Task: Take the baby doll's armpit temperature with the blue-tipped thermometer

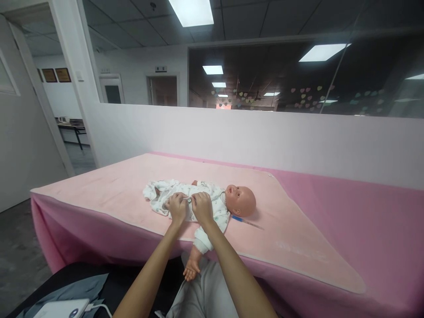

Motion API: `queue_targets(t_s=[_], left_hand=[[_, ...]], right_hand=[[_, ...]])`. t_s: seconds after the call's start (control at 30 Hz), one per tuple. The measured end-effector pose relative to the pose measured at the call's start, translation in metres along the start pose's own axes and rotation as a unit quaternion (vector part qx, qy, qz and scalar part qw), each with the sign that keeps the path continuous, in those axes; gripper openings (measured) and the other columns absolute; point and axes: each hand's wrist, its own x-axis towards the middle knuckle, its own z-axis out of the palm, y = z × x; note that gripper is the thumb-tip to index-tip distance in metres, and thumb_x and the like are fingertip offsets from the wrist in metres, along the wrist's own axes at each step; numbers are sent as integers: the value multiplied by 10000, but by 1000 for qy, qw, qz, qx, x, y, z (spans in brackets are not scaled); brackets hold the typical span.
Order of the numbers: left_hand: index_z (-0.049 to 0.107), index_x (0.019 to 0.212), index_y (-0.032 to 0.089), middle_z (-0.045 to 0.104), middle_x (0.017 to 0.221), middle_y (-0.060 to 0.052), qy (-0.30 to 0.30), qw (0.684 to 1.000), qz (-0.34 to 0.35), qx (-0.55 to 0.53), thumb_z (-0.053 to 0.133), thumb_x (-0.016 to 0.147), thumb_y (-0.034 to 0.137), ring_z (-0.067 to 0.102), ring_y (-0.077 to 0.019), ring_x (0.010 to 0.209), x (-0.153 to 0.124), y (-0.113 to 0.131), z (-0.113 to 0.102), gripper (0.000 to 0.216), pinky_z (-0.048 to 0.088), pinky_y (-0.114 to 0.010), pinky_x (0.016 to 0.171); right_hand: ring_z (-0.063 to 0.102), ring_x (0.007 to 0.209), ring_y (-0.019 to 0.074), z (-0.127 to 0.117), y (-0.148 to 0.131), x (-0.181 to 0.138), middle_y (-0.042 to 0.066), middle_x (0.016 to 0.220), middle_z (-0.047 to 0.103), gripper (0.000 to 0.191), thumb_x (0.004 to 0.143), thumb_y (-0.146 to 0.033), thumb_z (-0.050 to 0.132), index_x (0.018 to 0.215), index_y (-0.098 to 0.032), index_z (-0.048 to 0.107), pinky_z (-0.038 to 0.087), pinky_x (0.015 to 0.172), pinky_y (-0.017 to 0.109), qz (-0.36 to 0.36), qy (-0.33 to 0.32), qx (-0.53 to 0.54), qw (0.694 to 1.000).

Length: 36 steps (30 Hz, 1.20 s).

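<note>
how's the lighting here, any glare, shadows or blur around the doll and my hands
Head view: the ceiling light glares near-white; head view: bright panels show in the dark glass; head view: a soft shadow lies by the doll's head; head view: the white thing between left hand and right hand is too small to make out.

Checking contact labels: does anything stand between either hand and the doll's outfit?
Nothing visible does. Left hand and right hand are both at the front of the patterned outfit; their exact grip is too small to tell. The blue-ended stick lies aside, near the doll's head.
</note>
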Motion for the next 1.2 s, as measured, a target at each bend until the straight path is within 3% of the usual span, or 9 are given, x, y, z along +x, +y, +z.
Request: queue_targets(t_s=[0.27,0.57,0.97,1.2], left_hand=[[612,837,234,653,920,-17,23,999,-12,-20,441,719,180,516,-235,952,-1,3,-2,214,274,-394,894],[619,818,238,665,876,-5,33,999,6,-16,468,746,222,532,-218,916,-1,5,-3,167,270,-391,903],[638,807,246,671,875,-20,2,1000,3,6,486,708,202,512,-247,948,-1,6,-3,187,264,-408,896],[643,790,259,674,910,-19,-35,998,34,37,487,681,156,484,-255,979,-5,15,-6,217,240,-410,904]], right_hand=[[507,852,188,0,0,-1,48,845,611,132,810,-240,487,884,-180,578,353,818,320,10,1,9,1000],[498,877,201,0,1,-2,55,897,601,178,767,-230,537,937,-188,571,353,834,336,2,-14,11,1000],[519,805,183,0,4,-2,50,822,602,133,865,-273,448,864,-189,551,361,804,322,5,-10,-21,1000],[516,792,177,0,4,-2,43,802,601,147,866,-208,412,825,-191,551,352,799,313,11,-11,-20,1000]])
